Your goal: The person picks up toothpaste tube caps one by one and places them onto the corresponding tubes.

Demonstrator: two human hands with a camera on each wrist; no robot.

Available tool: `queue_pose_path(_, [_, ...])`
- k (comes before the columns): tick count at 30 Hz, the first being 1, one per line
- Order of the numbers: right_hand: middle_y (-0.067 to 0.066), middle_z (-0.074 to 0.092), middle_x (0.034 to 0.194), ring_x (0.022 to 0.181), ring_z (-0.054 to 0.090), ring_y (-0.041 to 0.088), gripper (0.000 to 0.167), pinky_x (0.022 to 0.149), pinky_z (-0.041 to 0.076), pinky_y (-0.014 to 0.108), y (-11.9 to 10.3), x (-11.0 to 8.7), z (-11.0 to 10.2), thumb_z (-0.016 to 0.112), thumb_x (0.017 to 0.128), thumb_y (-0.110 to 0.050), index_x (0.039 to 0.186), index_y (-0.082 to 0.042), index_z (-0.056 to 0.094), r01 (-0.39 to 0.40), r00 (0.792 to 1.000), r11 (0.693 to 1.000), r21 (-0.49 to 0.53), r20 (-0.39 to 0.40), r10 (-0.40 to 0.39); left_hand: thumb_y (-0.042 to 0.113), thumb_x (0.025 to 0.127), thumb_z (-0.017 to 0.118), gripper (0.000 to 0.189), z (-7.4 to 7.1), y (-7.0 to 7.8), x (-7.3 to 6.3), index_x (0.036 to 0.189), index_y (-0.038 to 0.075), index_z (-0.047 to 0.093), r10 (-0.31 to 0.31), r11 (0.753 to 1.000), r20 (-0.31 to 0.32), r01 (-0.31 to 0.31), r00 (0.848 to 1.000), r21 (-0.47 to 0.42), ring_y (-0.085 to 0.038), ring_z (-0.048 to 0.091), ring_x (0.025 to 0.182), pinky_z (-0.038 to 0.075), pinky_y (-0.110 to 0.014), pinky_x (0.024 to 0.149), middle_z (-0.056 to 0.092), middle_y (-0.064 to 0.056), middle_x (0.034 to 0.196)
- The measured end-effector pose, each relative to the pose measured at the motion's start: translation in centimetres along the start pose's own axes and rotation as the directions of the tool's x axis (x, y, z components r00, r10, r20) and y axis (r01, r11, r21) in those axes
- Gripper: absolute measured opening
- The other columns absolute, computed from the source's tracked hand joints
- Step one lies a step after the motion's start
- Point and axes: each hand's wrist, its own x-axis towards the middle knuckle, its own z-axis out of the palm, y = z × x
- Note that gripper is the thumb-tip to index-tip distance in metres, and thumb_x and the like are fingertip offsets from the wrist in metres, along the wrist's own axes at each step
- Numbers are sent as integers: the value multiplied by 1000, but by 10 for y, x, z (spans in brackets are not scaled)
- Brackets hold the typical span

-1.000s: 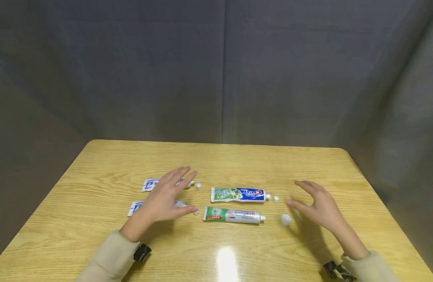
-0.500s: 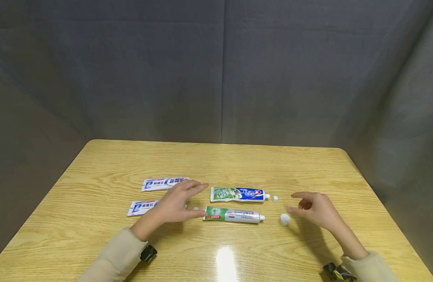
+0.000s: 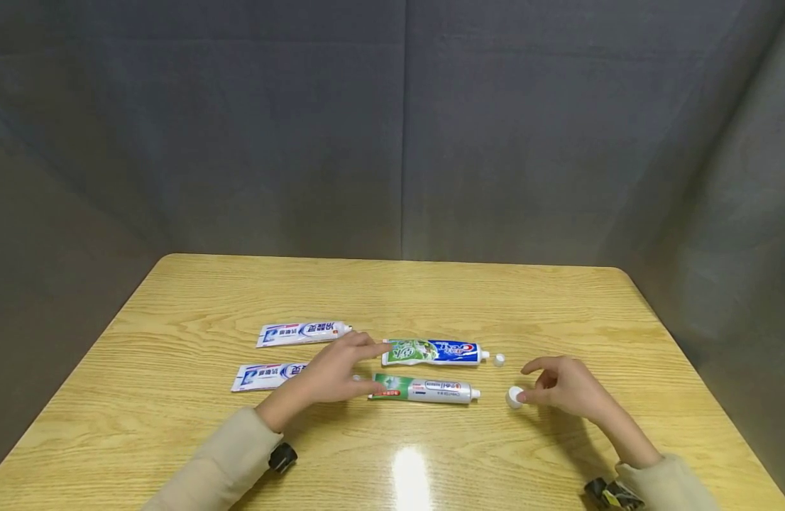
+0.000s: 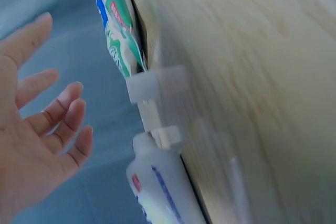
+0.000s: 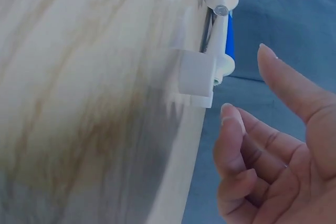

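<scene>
My left hand [image 3: 335, 370] hovers with spread fingers by the flat ends of a blue-green toothpaste tube [image 3: 456, 353] and a green-and-silver toothpaste tube [image 3: 440, 392]. In the left wrist view its fingers [image 4: 68, 100] hold nothing. On the right, my right hand [image 3: 570, 387] has loosely bent fingers, its thumb in line with a larger white cap [image 3: 513, 397]. The right wrist view shows a gap between that hand [image 5: 278, 161] and the cap [image 5: 197, 74]. A small white cap [image 3: 499, 360] lies off the blue-green tube's bare nozzle.
Two white-and-blue toothpaste tubes lie at the left, a far one [image 3: 303, 333] and a near one [image 3: 265, 377] partly behind my left hand. A white cap [image 3: 357, 378] is mostly hidden there. The wooden table [image 3: 392, 291] ends at a grey curtain [image 3: 402, 142].
My left hand has moved right, from over the white-and-blue tubes to the flat ends of the middle tubes. The right hand has lowered towards the larger cap, its fingers bending more.
</scene>
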Motion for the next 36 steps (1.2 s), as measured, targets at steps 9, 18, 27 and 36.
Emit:
queue_pose_path(9, [-2,55,60,50,45,6,43,44,37,23,5,4,5,75,74,-25,103,4,60,-3,995,999,51,100,-2,33,76,72,54,6,8,12,124,12,57,-41,999,64,40,997,22,-15,49,84,41,-28,67,57,-4,96])
queue_pose_path(18, [1,57,60,50,48,11,43,43,35,22,10,6,7,74,75,-21,105,5,58,-50,987,990,130,157,30,29,77,72,53,13,11,21,125,14,57,-44,997,155,52,987,-52,-19,50,82,40,-26,66,58,-4,93])
queue_pose_path(27, [5,57,62,53,51,13,43,48,41,25,17,9,9,73,75,-14,108,8,54,-122,971,953,277,232,57,21,75,74,52,21,13,28,123,9,57,-16,989,203,46,979,-142,-17,50,80,40,-22,65,59,-2,92])
queue_pose_path(36, [2,51,59,51,43,10,38,47,35,22,19,12,12,72,76,-8,107,6,56,-115,968,945,306,250,37,18,71,77,49,28,11,37,115,3,62,6,982,220,36,976,-187,-16,54,74,42,-21,64,63,-4,89])
